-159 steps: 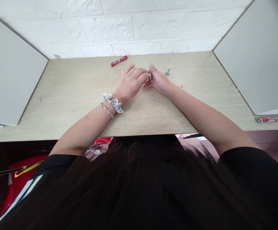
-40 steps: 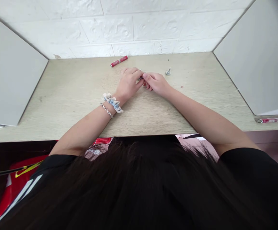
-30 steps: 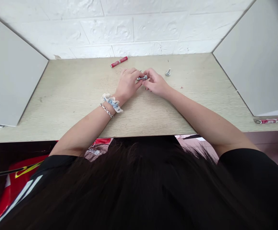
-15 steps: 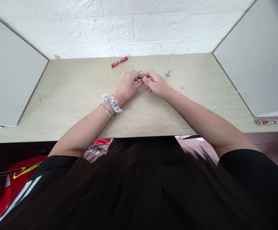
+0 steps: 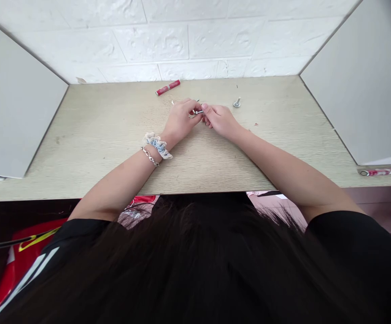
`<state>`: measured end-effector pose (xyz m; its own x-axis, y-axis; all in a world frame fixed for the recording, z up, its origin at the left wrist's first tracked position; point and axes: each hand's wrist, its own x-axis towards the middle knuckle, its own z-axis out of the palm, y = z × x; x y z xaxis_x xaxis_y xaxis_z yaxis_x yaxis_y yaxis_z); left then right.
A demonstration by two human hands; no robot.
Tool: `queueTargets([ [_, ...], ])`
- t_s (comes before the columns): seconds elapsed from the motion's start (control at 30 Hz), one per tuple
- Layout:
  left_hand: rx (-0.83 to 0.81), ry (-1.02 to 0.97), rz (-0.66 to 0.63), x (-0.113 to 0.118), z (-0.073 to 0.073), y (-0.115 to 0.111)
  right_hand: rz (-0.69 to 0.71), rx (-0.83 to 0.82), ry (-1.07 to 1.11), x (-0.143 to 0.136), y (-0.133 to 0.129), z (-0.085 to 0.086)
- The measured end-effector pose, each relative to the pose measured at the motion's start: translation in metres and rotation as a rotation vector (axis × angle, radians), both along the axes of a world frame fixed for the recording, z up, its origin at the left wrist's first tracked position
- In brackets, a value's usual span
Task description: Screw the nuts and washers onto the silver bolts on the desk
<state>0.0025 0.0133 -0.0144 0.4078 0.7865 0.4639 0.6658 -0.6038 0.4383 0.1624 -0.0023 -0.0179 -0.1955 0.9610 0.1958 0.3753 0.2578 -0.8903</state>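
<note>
My left hand [image 5: 181, 118] is closed, with its thumb and fingers pinched on a small metal bolt [image 5: 198, 112]. From the other side, my right hand [image 5: 220, 119] grips the bolt's end, its thumb lying on top and its fingers curled under. Most of the bolt is hidden by the fingers, and another thin metal tip shows just above the left fingers. Both hands meet low over the wooden desk [image 5: 195, 166]. To the right of them, a metal screw with a wide round base [image 5: 236, 103] stands with its shaft up.
A red tube [image 5: 167, 87] lies at the back near the white brick wall [image 5: 155, 40]. Another red tube [image 5: 386, 171] lies at the front right edge. Grey panels [image 5: 16, 99] flank the desk on both sides. Small crumbs are scattered left of the hands.
My right hand has turned, its thumb and fingers now closed more tightly over the bolt's end. My left hand has stayed nearly still. The things on the desk have not moved.
</note>
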Motion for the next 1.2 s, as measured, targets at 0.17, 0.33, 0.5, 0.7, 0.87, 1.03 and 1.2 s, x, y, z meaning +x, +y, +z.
queueTargets([
  [0.17, -0.003, 0.016, -0.019, -0.0001, -0.0005, 0.0012, 0.03, 0.039, -0.072, 0.0012, -0.0007, 0.0027],
  [0.33, -0.003, 0.005, -0.027, -0.0006, 0.0011, 0.0002, 0.04, 0.071, -0.044, 0.0017, -0.0037, 0.0033],
  [0.5, 0.024, 0.035, -0.006, 0.0011, 0.0015, -0.0023, 0.01, 0.023, 0.02, 0.0027, -0.0031, 0.0017],
  [0.7, 0.072, 0.028, 0.047, 0.0026, 0.0003, -0.0043, 0.001, 0.01, -0.019, 0.0023, 0.0, 0.0009],
  [0.87, 0.064, 0.024, 0.047, 0.0013, -0.0005, -0.0031, 0.052, 0.05, 0.019, 0.0008, 0.001, -0.0003],
  [1.03, 0.076, 0.013, 0.043, 0.0007, -0.0011, -0.0033, 0.017, 0.018, 0.091, 0.0021, 0.0027, -0.0043],
  [1.2, 0.089, 0.023, 0.042, 0.0017, 0.0002, -0.0062, -0.019, -0.054, 0.093, -0.0001, 0.0002, -0.0006],
])
